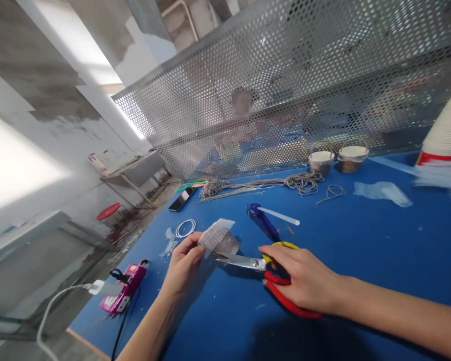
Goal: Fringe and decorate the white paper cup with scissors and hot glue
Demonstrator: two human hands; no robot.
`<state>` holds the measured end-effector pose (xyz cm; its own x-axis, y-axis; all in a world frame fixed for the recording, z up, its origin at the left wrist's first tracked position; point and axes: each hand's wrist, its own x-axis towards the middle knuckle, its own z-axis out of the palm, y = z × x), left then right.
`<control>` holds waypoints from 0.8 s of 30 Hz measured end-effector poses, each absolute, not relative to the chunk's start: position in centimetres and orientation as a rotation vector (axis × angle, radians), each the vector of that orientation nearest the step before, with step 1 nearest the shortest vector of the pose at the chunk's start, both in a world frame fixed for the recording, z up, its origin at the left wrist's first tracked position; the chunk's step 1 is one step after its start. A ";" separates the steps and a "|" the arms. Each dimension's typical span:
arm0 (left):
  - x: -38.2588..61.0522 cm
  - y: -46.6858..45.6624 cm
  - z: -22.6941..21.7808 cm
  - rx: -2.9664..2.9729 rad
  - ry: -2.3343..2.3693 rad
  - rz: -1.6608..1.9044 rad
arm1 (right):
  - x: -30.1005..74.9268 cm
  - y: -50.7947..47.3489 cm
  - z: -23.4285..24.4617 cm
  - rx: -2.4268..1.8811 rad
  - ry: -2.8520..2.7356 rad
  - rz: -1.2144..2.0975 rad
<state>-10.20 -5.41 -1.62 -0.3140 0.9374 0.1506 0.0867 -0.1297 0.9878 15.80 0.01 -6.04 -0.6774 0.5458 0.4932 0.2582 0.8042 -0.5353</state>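
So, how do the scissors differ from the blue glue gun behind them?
The scissors have red and yellow handles and metal blades; the glue gun is blue, with a whitish stick at its end. The right hand grips the scissors, while no hand touches the glue gun. The scissors' blades point at the ribbed piece held by the left hand; the glue gun lies apart from it. Both are on the blue table.
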 end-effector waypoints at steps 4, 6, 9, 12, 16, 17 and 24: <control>-9.6 -5.7 -2.1 1.074 1.461 1.510 | 15.9 -0.2 -6.3 -0.620 -2.360 0.524; -9.5 -5.9 -2.2 1.088 1.472 1.502 | 15.9 -0.2 -6.4 -0.639 -2.366 0.518; -9.3 -6.2 -2.3 1.134 1.491 1.470 | 16.1 -0.2 -6.4 -0.652 -2.370 0.514; -9.3 -6.4 -2.2 1.175 1.508 1.431 | 16.3 -0.2 -6.3 -0.672 -2.374 0.505; -9.7 -6.6 -2.2 1.233 1.506 1.394 | 16.6 0.0 -6.2 -0.734 -2.373 0.515; -9.9 -6.7 -2.2 1.249 1.509 1.389 | 16.6 0.1 -6.2 -0.744 -2.372 0.528; -10.5 -7.0 -2.7 1.401 1.529 1.341 | 16.7 0.1 -6.0 -0.724 -2.363 0.673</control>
